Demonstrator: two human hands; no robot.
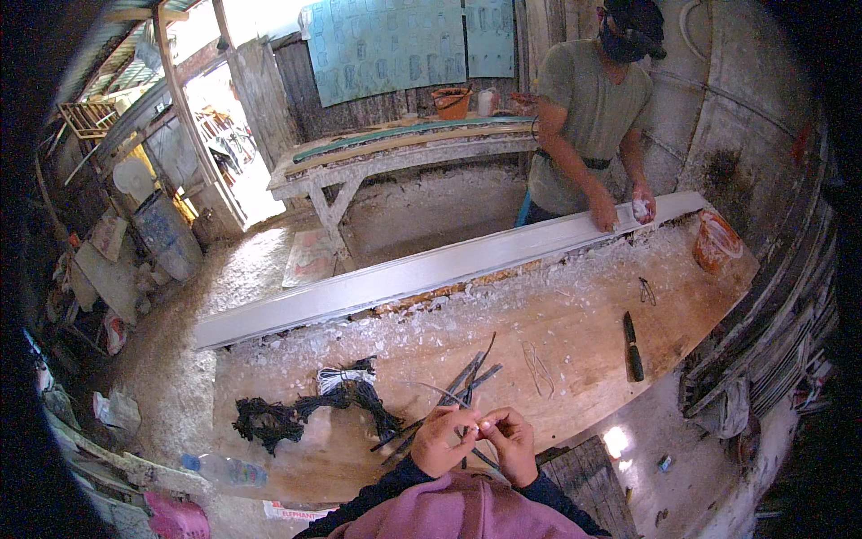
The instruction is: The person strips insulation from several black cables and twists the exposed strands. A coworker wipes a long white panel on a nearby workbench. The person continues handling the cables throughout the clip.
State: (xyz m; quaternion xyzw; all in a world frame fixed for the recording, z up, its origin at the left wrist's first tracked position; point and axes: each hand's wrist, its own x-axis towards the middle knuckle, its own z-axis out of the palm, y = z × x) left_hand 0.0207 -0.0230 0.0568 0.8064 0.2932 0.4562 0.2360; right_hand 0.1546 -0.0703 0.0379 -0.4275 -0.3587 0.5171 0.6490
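Observation:
In front of my body, my left hand pinches a thin grey strip, whose free end curves out over the table. My right hand is closed too, thumb against fingers, its tips meeting those of the left; what it grips is too small to make out. Just beyond the hands, several dark flat strips lie crossed on the wooden table, partly hidden by my fingers. Left of them rest a tied bundle of black cords, another black bundle and a white bundle.
A black-handled knife and a thin loop of cord lie to the right. A long white moulding spans the far edge beside white scraps. A co-worker handles its right end, near an orange bucket. A plastic bottle lies at left.

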